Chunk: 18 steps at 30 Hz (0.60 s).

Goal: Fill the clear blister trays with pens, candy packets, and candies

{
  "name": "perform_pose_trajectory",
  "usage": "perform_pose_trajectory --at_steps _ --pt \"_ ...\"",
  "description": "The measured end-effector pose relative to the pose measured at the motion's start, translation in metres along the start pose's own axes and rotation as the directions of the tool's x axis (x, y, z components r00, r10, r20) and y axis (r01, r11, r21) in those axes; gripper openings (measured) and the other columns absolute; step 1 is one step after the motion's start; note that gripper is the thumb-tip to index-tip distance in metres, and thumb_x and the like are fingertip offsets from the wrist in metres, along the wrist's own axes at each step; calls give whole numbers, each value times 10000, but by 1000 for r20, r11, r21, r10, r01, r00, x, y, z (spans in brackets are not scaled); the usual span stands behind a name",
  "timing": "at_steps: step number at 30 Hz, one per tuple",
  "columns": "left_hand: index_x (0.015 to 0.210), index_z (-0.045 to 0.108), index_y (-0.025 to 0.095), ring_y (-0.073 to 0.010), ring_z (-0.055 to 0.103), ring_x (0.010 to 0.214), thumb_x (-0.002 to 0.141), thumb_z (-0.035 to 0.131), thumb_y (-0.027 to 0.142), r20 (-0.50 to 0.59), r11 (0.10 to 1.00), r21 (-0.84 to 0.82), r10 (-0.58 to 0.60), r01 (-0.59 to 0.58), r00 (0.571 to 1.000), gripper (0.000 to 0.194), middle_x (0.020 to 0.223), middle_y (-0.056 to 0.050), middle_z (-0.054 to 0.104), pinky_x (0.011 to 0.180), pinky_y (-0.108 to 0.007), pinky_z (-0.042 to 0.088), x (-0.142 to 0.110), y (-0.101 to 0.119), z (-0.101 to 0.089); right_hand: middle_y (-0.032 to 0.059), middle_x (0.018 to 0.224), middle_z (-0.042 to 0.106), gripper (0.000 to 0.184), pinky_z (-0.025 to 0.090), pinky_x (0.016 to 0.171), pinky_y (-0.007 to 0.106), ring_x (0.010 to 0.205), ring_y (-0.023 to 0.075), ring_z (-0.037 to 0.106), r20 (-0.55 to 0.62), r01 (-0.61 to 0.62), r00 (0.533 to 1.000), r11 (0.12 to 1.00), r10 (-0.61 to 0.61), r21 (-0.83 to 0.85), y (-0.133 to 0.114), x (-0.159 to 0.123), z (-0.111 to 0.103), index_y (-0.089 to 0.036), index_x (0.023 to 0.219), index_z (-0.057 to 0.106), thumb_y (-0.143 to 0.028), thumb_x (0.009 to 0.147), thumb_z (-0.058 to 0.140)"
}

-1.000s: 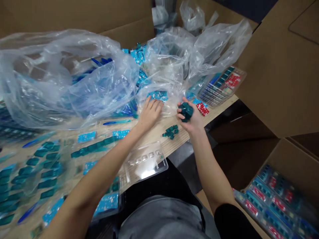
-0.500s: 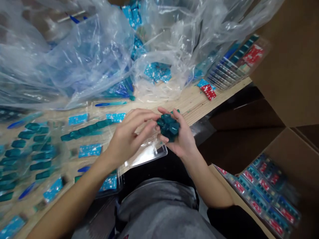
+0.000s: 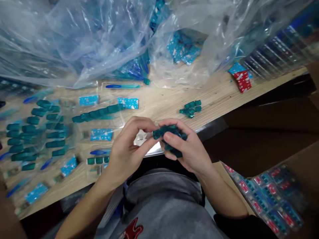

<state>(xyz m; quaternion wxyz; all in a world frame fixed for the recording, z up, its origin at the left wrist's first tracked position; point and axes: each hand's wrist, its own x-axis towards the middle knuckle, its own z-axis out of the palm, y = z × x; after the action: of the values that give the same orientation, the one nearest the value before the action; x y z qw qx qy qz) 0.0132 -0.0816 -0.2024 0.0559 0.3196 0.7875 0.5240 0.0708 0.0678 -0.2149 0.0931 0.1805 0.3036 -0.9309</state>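
My right hand (image 3: 193,146) is closed around a bunch of small translucent teal plastic pieces (image 3: 175,153), its thumb lying across the top. With thumb and fingertips, my left hand (image 3: 131,144) pinches one teal piece (image 3: 156,134) at the left side of the bunch. A loose pile of teal pieces (image 3: 190,109) lies on the wooden table (image 3: 159,99) just beyond my right hand. To the left, a joined row of teal pieces (image 3: 99,113) rests in a clear plastic tray beside a blue patterned packet (image 3: 128,103).
Clear plastic bags (image 3: 99,43) cover the table's back, one holding blue packets (image 3: 183,48). Teal rows (image 3: 55,135) and blue pen-like sticks (image 3: 122,86) lie at left. A red packet (image 3: 242,81) lies at right, near stacked clear trays (image 3: 271,49). A cardboard box (image 3: 261,139) holds filled packs (image 3: 269,199).
The view has shifted, showing more table at left. My left hand has closed on a teal piece beside the bunch. The loose teal pile beyond my right hand shows more fully.
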Motion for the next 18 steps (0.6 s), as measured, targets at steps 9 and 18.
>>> perform_pose_trajectory --at_steps 9,18 --pt "1211 530 201 -122 594 1065 987 529 208 325 976 217 -101 30 940 224 1102 -57 598 913 -204 520 -53 20 -19 -25 915 725 191 510 762 209 815 95 651 -4 -28 1000 866 31 -500 18 -35 -19 -244 950 742 -209 769 789" --pt "985 522 212 -108 580 900 930 586 159 188 972 -62 -213 228 959 99 940 -11 550 791 -199 516 -74 6 -11 -45 722 638 92 458 579 182 582 59 532 43 -61 995 864 95 -501 32 -35 -13 -209 890 727 -191 801 712"
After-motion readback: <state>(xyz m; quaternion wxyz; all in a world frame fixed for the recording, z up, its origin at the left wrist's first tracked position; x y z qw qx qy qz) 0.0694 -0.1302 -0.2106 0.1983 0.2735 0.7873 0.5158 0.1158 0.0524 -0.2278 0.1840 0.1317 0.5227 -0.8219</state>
